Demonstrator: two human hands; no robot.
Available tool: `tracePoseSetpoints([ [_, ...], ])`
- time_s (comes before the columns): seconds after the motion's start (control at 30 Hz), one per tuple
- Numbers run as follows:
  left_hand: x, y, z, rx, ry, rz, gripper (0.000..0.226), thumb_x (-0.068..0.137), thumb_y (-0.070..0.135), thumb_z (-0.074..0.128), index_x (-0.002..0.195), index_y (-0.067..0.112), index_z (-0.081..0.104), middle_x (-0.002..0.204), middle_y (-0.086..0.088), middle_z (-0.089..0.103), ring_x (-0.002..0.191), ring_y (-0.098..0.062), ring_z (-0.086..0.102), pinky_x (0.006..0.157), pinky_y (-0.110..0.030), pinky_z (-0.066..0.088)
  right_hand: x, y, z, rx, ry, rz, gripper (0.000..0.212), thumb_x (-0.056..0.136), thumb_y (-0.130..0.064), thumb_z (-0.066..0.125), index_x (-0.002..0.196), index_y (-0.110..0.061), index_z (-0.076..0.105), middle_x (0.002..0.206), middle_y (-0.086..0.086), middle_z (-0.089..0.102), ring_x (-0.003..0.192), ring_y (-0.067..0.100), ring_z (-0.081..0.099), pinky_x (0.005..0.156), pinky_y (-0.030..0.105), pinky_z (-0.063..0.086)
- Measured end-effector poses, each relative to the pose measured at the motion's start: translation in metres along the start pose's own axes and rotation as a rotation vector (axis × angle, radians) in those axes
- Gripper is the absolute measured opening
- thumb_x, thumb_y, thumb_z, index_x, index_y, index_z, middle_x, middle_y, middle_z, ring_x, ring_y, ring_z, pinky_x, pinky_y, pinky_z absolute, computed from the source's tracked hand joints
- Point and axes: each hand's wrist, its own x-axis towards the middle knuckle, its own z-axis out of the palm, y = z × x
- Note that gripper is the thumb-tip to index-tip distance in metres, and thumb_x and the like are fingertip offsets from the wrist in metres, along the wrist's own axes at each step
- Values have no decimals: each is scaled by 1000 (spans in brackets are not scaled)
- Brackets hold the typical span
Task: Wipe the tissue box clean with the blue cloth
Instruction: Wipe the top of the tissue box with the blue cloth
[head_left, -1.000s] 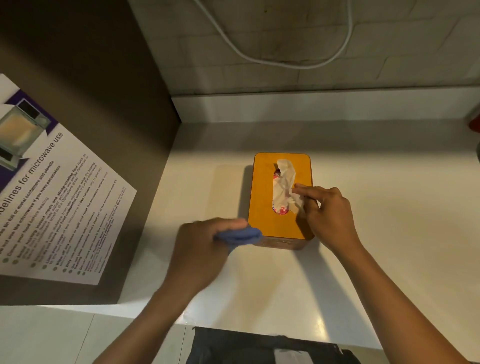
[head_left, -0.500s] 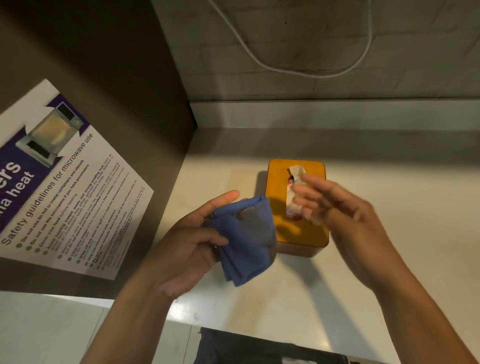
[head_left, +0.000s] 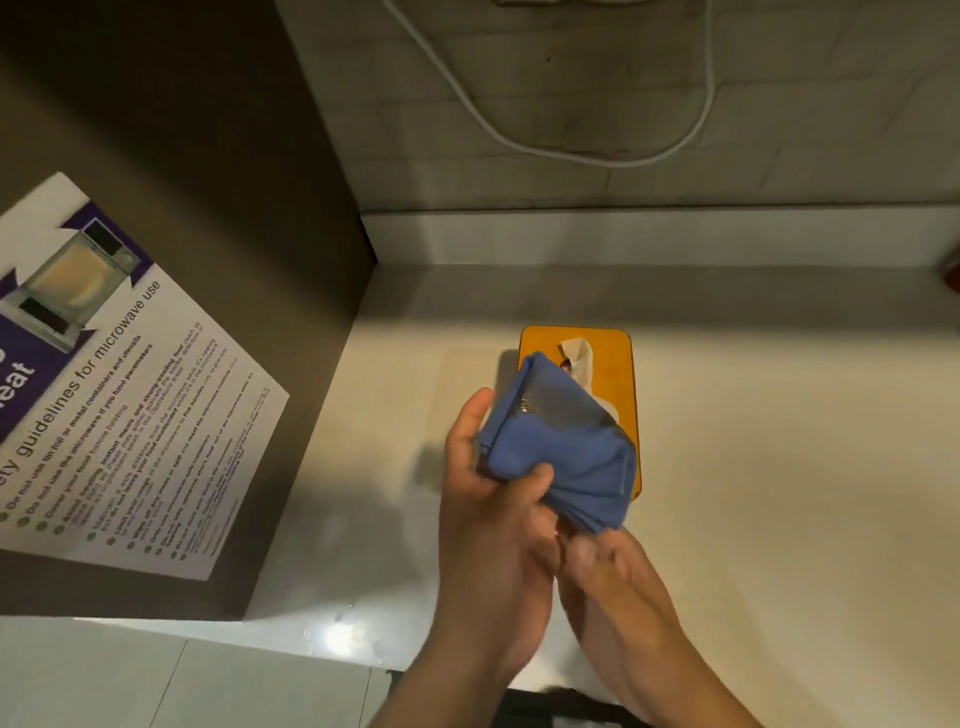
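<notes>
We see the folded blue cloth (head_left: 566, 462) pinched in our left hand (head_left: 493, 519), with our blurred right hand (head_left: 613, 571) beneath it, grasp unclear. The orange rectangular tissue box (head_left: 618, 374) lies just beyond on the pale counter (head_left: 779, 467), its long axis running near to far.

This looks like a shared pantry or office kitchenette. A printed white-and-purple safety poster (head_left: 104, 395) with guidelines for microwave use, picturing a microwave, is stuck on a dark brown side panel (head_left: 208, 156). A pale glossy countertop (head_left: 779, 467) meets a grey tiled wall (head_left: 831, 104), where a white cable (head_left: 571, 156) hangs in a loop.
</notes>
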Motion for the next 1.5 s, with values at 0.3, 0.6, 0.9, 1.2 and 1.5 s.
tracePoseSetpoints([
  [0.3, -30, -45, -1, 489, -154, 205, 88, 84, 24, 78, 148, 59, 30, 138, 21, 61, 128, -7, 58, 102, -34, 52, -7, -31, -8, 15, 429, -309, 35, 88, -20, 57, 118, -37, 65, 122, 0, 67, 116, 20, 60, 98, 37, 46],
  [0.6, 9, -23, -84, 1497, -380, 463, 72, 86, 43, 73, 147, 38, 37, 147, 23, 47, 131, 1, 43, 107, -24, 45, -24, -54, -84, -58, 460, -204, 41, 98, -8, 42, 139, -15, 46, 137, 14, 52, 125, 28, 52, 98, 39, 47],
  [0.9, 44, -30, -83, 1955, -438, 641, 47, 88, 16, 68, 135, 10, 64, 147, -8, 55, 140, -41, 43, 106, -60, 43, -25, -31, -90, -1055, 686, -248, 20, 89, -18, 52, 98, -35, 57, 82, -22, 62, 74, -1, 57, 58, 8, 42],
  [1.2, 55, -16, -100, 1682, -447, 466, 40, 88, 11, 58, 124, 26, 67, 149, 8, 53, 144, -25, 35, 111, -49, 36, 5, 0, -59, -1531, 322, -202, 67, 72, 5, 74, 134, -4, 50, 118, 16, 62, 99, 30, 63, 84, 29, 51],
  [1.5, 56, -15, -122, 1810, -516, 517, 66, 80, -1, 63, 142, 23, 58, 151, 11, 50, 148, -31, 30, 106, -56, 40, 22, 2, -38, -1528, 315, -175, 55, 82, -2, 69, 133, -9, 51, 117, 11, 65, 94, 29, 66, 78, 22, 44],
])
